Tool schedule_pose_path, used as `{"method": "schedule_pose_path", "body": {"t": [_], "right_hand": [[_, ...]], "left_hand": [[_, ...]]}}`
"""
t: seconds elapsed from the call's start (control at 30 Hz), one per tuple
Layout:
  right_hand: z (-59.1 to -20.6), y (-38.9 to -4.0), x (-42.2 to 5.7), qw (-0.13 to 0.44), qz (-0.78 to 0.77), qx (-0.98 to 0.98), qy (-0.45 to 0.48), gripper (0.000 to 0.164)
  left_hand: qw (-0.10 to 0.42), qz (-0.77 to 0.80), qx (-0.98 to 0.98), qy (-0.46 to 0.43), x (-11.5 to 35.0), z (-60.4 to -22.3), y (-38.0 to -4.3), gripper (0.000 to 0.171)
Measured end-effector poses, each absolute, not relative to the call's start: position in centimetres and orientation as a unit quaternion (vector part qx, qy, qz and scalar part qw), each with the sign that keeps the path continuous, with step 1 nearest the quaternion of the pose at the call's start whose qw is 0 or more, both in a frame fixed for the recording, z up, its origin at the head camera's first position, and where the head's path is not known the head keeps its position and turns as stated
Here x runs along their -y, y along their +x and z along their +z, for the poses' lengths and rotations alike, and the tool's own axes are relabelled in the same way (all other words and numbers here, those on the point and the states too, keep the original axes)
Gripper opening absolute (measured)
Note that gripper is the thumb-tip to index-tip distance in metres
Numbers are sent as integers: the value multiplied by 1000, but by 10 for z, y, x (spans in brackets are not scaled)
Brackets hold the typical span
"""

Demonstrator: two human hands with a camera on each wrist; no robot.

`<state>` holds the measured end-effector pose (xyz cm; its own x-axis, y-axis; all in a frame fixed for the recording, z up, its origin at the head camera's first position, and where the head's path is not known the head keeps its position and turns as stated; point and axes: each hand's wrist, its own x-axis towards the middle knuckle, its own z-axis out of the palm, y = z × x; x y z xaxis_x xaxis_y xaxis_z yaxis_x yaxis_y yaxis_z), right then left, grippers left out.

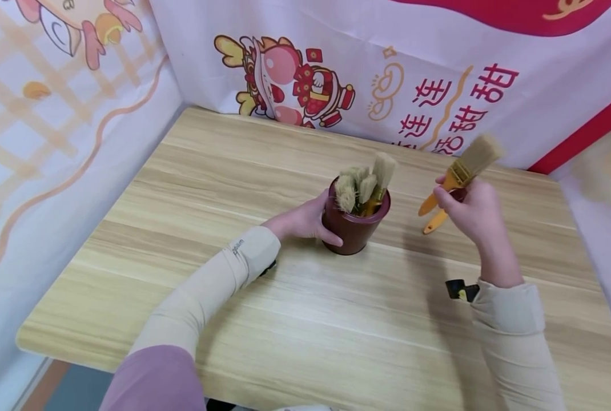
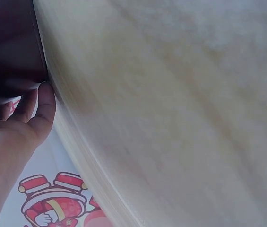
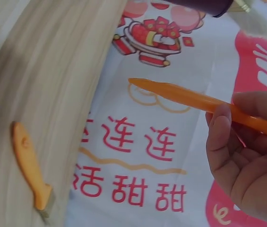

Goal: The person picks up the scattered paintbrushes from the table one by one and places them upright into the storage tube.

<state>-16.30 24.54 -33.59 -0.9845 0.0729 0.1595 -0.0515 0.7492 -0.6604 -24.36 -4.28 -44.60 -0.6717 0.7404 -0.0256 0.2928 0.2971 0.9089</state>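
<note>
A dark brown pot [image 1: 355, 233] stands on the table, holding several pale-bristled brushes [image 1: 365, 185] with their bristles upward. My left hand [image 1: 309, 220] grips it from the left side, with the thumb across its front. In the left wrist view, fingertips [image 2: 47, 92] touch the pot's edge. To the right of the pot, my right hand [image 1: 474, 210] holds a flat paintbrush [image 1: 458, 173] above the table, pinching its orange handle [image 3: 180, 94] with the bristles up. Beneath that hand a second orange-handled paintbrush [image 3: 29, 170] lies on the table, its bristle end hidden in the head view.
The wood-grain table [image 1: 182, 188] ends at a printed white cloth [image 1: 357, 34] hanging along its back edge. Another patterned cloth [image 1: 53, 142] hangs on the left side. Dark straps with small devices [image 1: 462, 290] sit at both wrists.
</note>
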Motion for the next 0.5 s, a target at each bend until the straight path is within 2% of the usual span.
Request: {"method": "schedule_pose_path", "body": {"t": [0.5], "right_hand": [[-307,-157,-215,129,384,914,23,24]], "left_hand": [[225,482,-778,335,43,-444,-244,124]]}}
